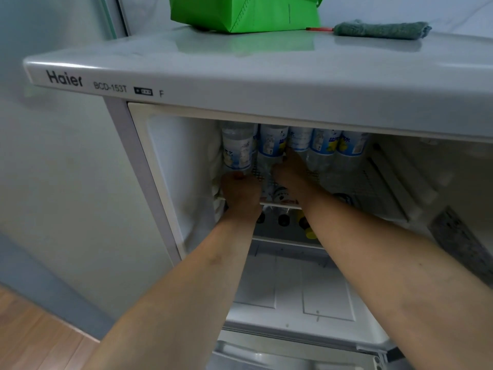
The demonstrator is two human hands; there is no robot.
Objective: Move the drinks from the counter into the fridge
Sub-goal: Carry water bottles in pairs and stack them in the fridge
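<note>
You face a pale grey-green wall (pixel 53 156) on the left, with a blue-grey skirting (pixel 45 284) along its foot. Wood floor (pixel 32 332) shows in the lower left corner. Soft, even light falls over everything, casting no hard shadows.

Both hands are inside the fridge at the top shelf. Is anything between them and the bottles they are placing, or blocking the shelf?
Nothing visible does. The left hand is at the base of the leftmost bottle, and the right hand rests among the row of bottles already standing on the top shelf. The shelf's right part is open.
</note>
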